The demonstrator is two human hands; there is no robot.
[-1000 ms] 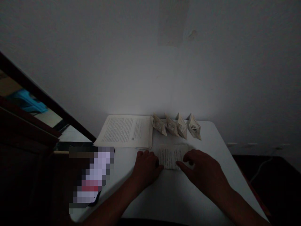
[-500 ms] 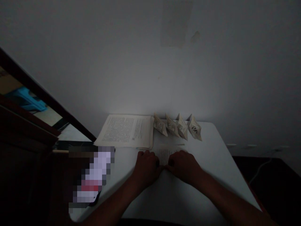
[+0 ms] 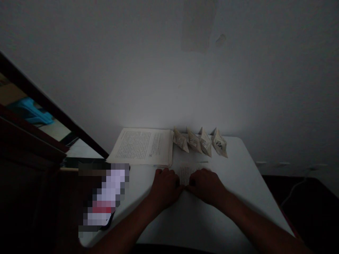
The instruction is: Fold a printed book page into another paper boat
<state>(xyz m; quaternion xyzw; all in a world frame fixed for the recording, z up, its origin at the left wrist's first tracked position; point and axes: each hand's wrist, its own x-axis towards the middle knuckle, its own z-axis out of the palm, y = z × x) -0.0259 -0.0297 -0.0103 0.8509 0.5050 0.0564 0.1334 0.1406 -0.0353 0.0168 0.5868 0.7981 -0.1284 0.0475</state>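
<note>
Paper [image 3: 184, 174], a small off-white piece with rows of dark print, lies on the white round-cornered table [image 3: 235, 187] between your two hands, partly covered by them. Your left hand [image 3: 164, 185] rests at the paper's left side with its fingers curled, and your right hand [image 3: 206, 185] covers the paper's right part, also with bent fingers. Your thumbs come together at the paper's near edge; whether either hand pinches the paper or only presses on it, you cannot tell in this dim light.

Beyond the paper, slightly to its right, you have four folded boats of printed greyish paper [image 3: 206, 142] in a row, the rightmost set a little apart from the others. Beyond the paper and to its left lies a flat stack of off-white printed pages [image 3: 132, 146], close beside the first boat. Farther left of the paper and nearer to you, a slim dark-edged device [image 3: 107, 197] lies at the table's edge, its pale face pixelated. Behind everything, past the paper, stands a plain grey wall [image 3: 148, 77] with patchy marks.
</note>
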